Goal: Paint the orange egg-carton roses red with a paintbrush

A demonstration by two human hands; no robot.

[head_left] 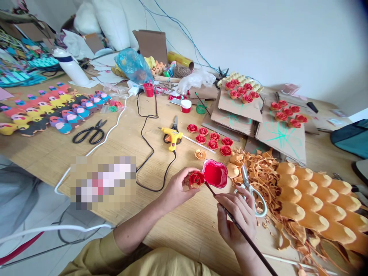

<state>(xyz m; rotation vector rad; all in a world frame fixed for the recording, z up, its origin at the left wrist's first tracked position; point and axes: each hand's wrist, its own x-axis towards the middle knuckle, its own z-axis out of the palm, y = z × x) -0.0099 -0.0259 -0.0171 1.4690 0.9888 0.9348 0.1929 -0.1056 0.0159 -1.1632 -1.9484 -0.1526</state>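
Wooden table (pixel 123 142), red rose (pixel 196 178) in left hand (pixel 178 190)

You are in a handicraft workshop.
On your wooden table (pixel 184 218), a glue gun (pixel 172 138) lies at twelve o'clock, painted figures (pixel 57 101) in rows between ten and eleven, a red paint dish (pixel 223 181) and flowers (pixel 247 99) on cardboard (pixel 238 106) toward one, and an orange egg tray (pixel 313 199) beside cut scraps (pixel 261 168) at two.

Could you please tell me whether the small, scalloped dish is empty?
It is not empty: glossy red paint lies inside the small, pale-edged, scalloped dish.
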